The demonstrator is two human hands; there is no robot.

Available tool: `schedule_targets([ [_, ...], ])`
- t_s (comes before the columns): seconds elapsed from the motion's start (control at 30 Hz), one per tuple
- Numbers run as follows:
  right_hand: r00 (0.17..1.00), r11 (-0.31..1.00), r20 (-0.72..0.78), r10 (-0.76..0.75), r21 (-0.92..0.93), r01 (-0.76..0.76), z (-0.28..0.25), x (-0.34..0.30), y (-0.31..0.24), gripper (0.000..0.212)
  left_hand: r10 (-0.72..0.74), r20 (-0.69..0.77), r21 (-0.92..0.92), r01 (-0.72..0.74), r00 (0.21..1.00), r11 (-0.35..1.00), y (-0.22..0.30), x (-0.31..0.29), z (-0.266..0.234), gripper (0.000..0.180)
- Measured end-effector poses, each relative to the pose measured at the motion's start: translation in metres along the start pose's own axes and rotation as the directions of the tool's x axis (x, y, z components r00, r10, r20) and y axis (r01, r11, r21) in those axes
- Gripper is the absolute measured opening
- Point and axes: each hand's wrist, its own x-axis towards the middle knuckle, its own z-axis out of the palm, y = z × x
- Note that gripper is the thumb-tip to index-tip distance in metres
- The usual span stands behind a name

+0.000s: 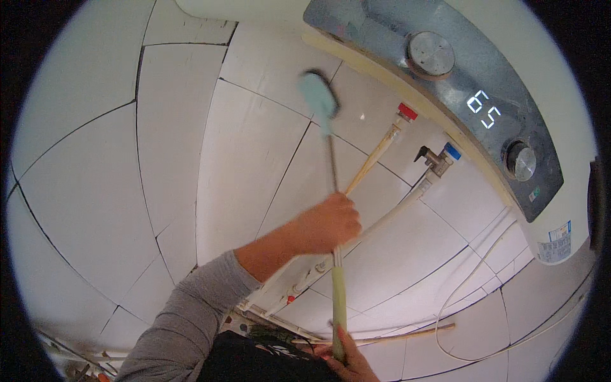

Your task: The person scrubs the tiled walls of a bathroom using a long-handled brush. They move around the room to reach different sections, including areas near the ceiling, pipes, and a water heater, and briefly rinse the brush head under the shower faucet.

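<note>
Brushing the pale, dark-jointed tiled wall (254, 146) seems the step in hand, the mint-green oval brush (318, 94) lying left of the white, rounded water heater (541, 57). Below the heater, the left hand (328, 224) and right hand (352, 363) grasp its long handle (339, 293), fingers curled; another stroke would call for steady pressure.

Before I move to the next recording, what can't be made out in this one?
All in the head view:
Detail of the pale blue cleaning head: blurred; its face toward the tiles is mostly turned away.
Stretch of pole inside the left grip: hidden by the fingers.
Rest of the right grip: cut off by the lower edge.
Fine print on the sticker: too small.
</note>
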Motion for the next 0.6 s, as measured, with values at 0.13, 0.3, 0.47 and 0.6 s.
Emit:
schedule_targets([
  [0.13,0.904,0.881,-0.271,0.331,0.431,-0.193,0.025,-0.009,0.021,0.081,0.136,-0.017,-0.022,-0.137,0.99,0.99,0.025,0.004,0.019,0.018],
  [0.3,0.928,0.754,-0.113,0.355,0.622,-0.212,0.041,-0.023,0.045,0.078,-0.067,-0.239,-0.203,0.018,0.969,0.979,0.04,-0.011,0.028,0.017],
  [0.47,0.987,0.509,-0.061,0.151,0.86,-0.025,0.05,-0.011,0.019,0.078,-0.26,-0.411,-0.284,0.148,0.874,0.947,0.05,-0.028,0.046,0.019],
  [0.6,0.996,0.387,0.019,0.089,0.921,-0.052,0.044,0.024,-0.027,0.077,-0.16,-0.298,-0.247,0.086,0.941,0.965,0.022,-0.017,0.028,0.02],
])
